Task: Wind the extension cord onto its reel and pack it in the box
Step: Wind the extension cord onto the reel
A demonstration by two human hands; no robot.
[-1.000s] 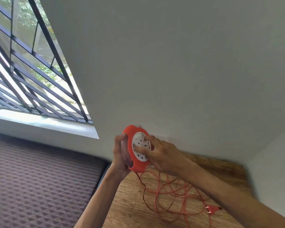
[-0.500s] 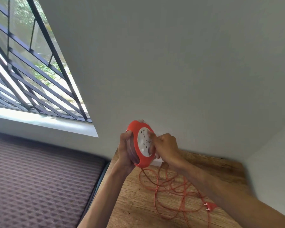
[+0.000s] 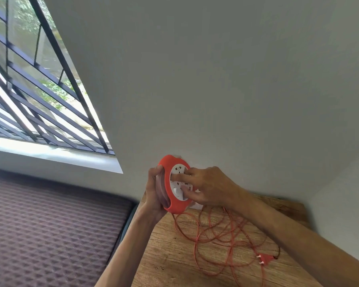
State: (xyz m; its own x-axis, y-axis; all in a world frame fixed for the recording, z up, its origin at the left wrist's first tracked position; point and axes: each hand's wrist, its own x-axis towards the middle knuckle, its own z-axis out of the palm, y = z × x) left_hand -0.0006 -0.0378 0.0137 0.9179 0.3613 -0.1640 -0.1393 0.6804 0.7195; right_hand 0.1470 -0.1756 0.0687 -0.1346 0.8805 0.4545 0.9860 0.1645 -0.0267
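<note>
I hold a round red reel (image 3: 168, 184) with a white socket face up in front of the wall, above the wooden table (image 3: 174, 264). My left hand (image 3: 154, 191) grips the reel's back and rim. My right hand (image 3: 203, 186) presses its fingers onto the white socket face. The thin red cord (image 3: 216, 241) hangs from the reel's bottom and lies in loose tangled loops on the table. Its red plug (image 3: 264, 259) rests at the right side of the loops. No box is in view.
A dark quilted mattress (image 3: 50, 228) lies to the left of the table. A barred window (image 3: 33, 96) with a white sill fills the upper left. A grey wall stands behind the table, with a corner at the right.
My right hand has shifted round on the socket face, from curled at its right edge to fingers spread across it. The reel stays held up, and the cord loops lie slightly differently.
</note>
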